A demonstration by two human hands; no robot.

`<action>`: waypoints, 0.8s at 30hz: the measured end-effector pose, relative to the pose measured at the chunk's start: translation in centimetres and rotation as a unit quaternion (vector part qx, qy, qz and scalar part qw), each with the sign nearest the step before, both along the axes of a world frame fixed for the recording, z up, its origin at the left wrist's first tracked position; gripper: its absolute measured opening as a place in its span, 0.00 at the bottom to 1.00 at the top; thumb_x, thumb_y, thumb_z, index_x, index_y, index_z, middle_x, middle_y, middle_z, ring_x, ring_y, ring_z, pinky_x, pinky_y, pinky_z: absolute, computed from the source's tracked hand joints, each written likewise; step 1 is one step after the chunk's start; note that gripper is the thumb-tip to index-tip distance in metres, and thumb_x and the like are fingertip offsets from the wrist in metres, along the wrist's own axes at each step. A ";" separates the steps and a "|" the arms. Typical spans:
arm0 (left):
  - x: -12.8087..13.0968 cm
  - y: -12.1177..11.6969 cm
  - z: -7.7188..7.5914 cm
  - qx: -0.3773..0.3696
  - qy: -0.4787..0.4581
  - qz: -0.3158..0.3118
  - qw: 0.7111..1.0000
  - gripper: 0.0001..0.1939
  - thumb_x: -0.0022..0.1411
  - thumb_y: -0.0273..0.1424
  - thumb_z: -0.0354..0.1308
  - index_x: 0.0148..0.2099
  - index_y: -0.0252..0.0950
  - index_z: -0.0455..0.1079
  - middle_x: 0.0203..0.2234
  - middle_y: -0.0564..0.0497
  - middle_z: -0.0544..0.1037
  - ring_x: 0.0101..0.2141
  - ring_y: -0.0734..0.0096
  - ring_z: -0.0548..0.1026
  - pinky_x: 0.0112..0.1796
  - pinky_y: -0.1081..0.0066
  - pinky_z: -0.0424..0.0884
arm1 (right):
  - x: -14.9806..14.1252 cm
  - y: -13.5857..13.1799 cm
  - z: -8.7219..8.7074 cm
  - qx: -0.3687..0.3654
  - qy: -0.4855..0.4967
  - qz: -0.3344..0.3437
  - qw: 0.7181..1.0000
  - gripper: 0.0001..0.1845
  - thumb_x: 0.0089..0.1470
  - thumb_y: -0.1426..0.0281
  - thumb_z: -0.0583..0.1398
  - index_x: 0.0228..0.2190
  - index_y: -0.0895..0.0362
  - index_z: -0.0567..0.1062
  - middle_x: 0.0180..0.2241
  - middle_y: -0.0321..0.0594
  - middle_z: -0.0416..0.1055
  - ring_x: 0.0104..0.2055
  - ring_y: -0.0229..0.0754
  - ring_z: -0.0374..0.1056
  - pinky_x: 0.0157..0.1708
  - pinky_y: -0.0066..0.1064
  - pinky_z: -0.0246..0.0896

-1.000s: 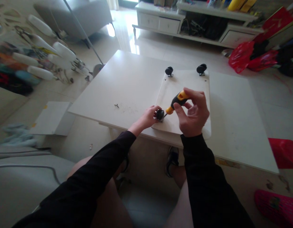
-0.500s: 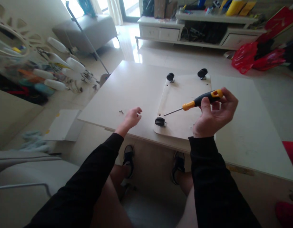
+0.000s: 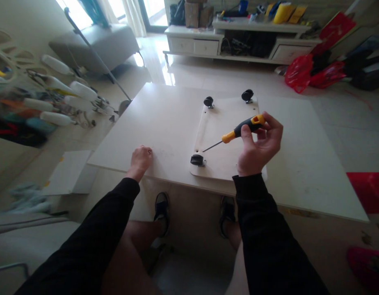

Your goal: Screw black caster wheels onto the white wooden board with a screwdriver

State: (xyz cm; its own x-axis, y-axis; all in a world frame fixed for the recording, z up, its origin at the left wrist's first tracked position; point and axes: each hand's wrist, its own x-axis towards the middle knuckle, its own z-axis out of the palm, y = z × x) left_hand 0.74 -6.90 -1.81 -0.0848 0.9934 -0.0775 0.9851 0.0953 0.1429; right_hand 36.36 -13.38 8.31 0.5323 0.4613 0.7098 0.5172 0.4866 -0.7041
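My right hand [image 3: 260, 143] grips a screwdriver [image 3: 238, 131] with a black and yellow handle. Its shaft slants down to the left, the tip near a hole by the front left caster [image 3: 197, 159]. That caster sits on a pale board [image 3: 222, 123] lying on the table. Two more black casters, the far left one [image 3: 208, 101] and the far right one [image 3: 247, 95], stand at the board's far corners; my right hand and wrist partly cover the near right corner. My left hand [image 3: 141, 160] rests closed on the tabletop to the left, its fingers curled in; whatever they hold is hidden.
The white table [image 3: 165, 119] stretches to both sides of the board. On the floor at left are a white box [image 3: 69, 172] and a rack with white spools [image 3: 83, 91]. A low cabinet [image 3: 204, 47] and red plastic bags [image 3: 298, 73] are beyond the table.
My left hand has moved left and closed over the spot where small dark screws lay; they no longer show. The screwdriver stays in my right hand near the same caster. The view has shifted slightly.
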 end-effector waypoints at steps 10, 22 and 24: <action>0.4 0.3 0.0 -0.042 -0.140 0.064 0.987 0.14 0.58 0.27 0.62 0.46 0.33 0.81 0.38 0.43 0.86 0.39 0.59 0.83 0.42 0.68 0.76 | 0.4 -0.1 -0.1 -0.018 0.022 0.036 0.999 0.25 0.59 0.63 0.63 0.57 0.45 0.68 0.50 0.44 0.68 0.54 0.51 0.72 0.41 0.45 0.78; -0.1 0.8 -0.1 -0.078 -0.108 0.072 0.988 0.07 0.55 0.35 0.66 0.32 0.35 0.78 0.32 0.41 0.84 0.38 0.54 0.81 0.38 0.65 0.74 | -0.3 -0.2 0.7 -0.002 0.062 0.021 0.998 0.22 0.55 0.69 0.64 0.52 0.47 0.73 0.45 0.38 0.72 0.44 0.41 0.73 0.44 0.40 0.77; 0.5 0.6 0.4 -0.073 -0.135 0.072 0.986 0.07 0.56 0.35 0.65 0.32 0.36 0.77 0.31 0.41 0.84 0.35 0.56 0.81 0.36 0.66 0.73 | -0.2 -0.1 0.7 -0.007 0.064 0.023 0.998 0.23 0.54 0.68 0.65 0.52 0.47 0.73 0.45 0.37 0.72 0.45 0.41 0.73 0.44 0.39 0.76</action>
